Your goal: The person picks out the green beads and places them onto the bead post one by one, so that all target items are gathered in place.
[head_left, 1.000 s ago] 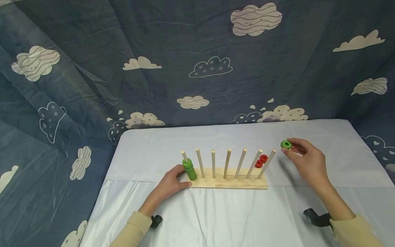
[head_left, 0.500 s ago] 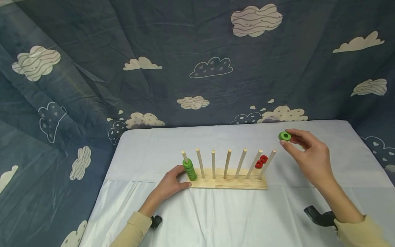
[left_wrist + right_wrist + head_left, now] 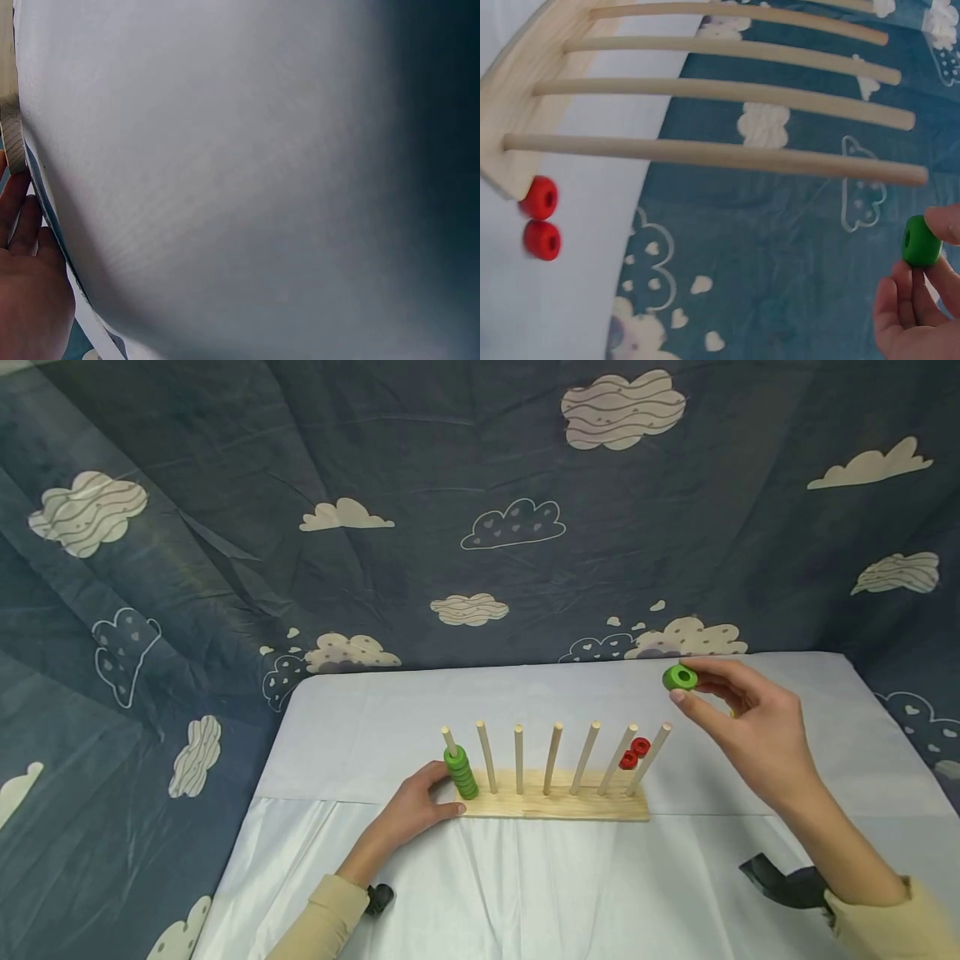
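Observation:
A wooden peg stand (image 3: 555,806) with a row of upright pegs sits on the white cloth. Several green rings (image 3: 461,772) are stacked on its leftmost peg; the other pegs are bare. My left hand (image 3: 416,802) holds the stand's left end, thumb at the front edge, fingers behind. Up beyond the stand's right end, my right hand (image 3: 757,727) pinches a green ring (image 3: 680,677) between thumb and fingertips, apart from the pegs. In the right wrist view the held green ring (image 3: 921,241) has its hole facing the pegs. A small yellow patch shows beneath the right fingers, too little to identify.
Two red rings (image 3: 634,753) lie on the cloth behind the stand's right end, seen between the last pegs. White cloth (image 3: 585,885) covers the table. A dark blue curtain (image 3: 420,468) with cloud prints hangs behind and at the sides.
My right hand has risen and moved slightly away from me with the green ring, which has shifted a little left. The left hand and the stand have stayed put.

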`<state>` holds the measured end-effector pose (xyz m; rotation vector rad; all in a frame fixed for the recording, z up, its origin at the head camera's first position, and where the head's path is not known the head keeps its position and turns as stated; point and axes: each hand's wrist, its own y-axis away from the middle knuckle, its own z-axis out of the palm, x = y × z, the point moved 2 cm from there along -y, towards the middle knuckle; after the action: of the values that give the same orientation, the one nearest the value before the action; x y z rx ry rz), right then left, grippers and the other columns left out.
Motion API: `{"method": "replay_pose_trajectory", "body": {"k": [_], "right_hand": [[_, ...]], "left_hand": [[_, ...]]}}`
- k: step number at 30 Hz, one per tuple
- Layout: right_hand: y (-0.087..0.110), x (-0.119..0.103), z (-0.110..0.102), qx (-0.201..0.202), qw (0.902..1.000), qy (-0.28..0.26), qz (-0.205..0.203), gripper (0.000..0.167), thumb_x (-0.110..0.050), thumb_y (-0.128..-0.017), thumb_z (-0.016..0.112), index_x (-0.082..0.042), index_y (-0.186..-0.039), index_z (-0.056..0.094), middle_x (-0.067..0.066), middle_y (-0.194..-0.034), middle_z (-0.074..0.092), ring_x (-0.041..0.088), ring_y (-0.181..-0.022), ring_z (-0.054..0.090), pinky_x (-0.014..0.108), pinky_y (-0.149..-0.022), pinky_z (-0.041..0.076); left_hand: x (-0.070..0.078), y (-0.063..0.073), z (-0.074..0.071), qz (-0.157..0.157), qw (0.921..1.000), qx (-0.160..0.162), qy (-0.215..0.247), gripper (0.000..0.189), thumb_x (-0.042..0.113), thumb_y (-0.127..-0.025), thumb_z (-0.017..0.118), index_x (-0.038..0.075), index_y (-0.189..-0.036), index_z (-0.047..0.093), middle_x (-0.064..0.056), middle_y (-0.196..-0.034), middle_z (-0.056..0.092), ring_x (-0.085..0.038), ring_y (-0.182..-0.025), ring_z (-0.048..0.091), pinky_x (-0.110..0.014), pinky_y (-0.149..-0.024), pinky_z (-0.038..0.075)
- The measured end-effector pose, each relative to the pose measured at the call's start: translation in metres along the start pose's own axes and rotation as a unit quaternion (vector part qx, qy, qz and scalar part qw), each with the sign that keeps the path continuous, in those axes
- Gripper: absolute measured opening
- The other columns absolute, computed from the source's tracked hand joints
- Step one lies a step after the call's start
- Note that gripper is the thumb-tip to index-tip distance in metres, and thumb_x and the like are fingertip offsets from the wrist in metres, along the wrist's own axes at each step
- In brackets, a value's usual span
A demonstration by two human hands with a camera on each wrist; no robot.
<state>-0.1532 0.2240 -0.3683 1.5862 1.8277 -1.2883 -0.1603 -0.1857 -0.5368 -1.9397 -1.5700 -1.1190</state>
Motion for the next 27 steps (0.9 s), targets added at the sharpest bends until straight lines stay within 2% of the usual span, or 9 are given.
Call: {"method": "replay_pose_trajectory", "body": {"k": [6, 10, 12, 18, 27], "right_hand": [[-0.001, -0.020, 0.001, -0.008, 0.9989, -0.019, -0.041, 0.046, 0.005, -0.092, 0.079, -0.004, -0.136, 0.069, -0.019, -0.126, 0.062, -0.005, -0.113, 0.059, -0.002, -0.103, 0.044], [-0.002, -0.033, 0.004, -0.019, 0.9961, -0.031, -0.080, 0.049, 0.014, -0.087, 0.078, -0.001, -0.133, 0.070, -0.007, -0.127, 0.066, 0.000, -0.113, 0.061, 0.001, -0.104, 0.046], [-0.003, -0.038, 0.006, -0.028, 0.9940, -0.035, -0.100, 0.051, 0.017, -0.085, 0.078, -0.001, -0.132, 0.070, -0.005, -0.127, 0.067, 0.001, -0.113, 0.061, 0.002, -0.104, 0.047], [-0.006, -0.051, 0.013, -0.052, 0.9886, -0.042, -0.135, 0.055, 0.020, -0.081, 0.079, -0.002, -0.131, 0.071, -0.019, -0.125, 0.065, 0.002, -0.111, 0.061, 0.004, -0.104, 0.048], [-0.008, -0.067, 0.025, -0.078, 0.9798, -0.081, -0.165, 0.056, 0.022, -0.077, 0.080, 0.000, -0.128, 0.072, -0.015, -0.124, 0.068, 0.004, -0.112, 0.065, 0.008, -0.106, 0.051]], "left_hand": [[0.000, 0.001, 0.000, -0.002, 1.0000, -0.001, 0.002, 0.062, 0.021, -0.088, 0.084, 0.009, -0.145, 0.062, -0.009, -0.148, 0.064, -0.035, -0.149, 0.052, -0.055, -0.128, 0.039], [-0.001, 0.001, 0.000, -0.002, 1.0000, 0.000, 0.001, 0.062, 0.022, -0.088, 0.084, 0.009, -0.145, 0.062, -0.009, -0.148, 0.064, -0.035, -0.149, 0.052, -0.056, -0.128, 0.039], [-0.001, 0.001, 0.000, -0.003, 1.0000, 0.001, 0.002, 0.062, 0.022, -0.088, 0.084, 0.010, -0.145, 0.063, -0.009, -0.148, 0.064, -0.035, -0.149, 0.052, -0.055, -0.128, 0.038], [-0.002, 0.001, 0.000, 0.000, 1.0000, 0.000, 0.005, 0.061, 0.023, -0.088, 0.084, 0.010, -0.145, 0.063, -0.008, -0.148, 0.064, -0.034, -0.149, 0.052, -0.054, -0.129, 0.038], [0.000, 0.001, -0.001, 0.001, 1.0000, -0.002, 0.007, 0.062, 0.022, -0.088, 0.083, 0.010, -0.145, 0.063, -0.009, -0.148, 0.064, -0.034, -0.149, 0.052, -0.055, -0.128, 0.038]]}}
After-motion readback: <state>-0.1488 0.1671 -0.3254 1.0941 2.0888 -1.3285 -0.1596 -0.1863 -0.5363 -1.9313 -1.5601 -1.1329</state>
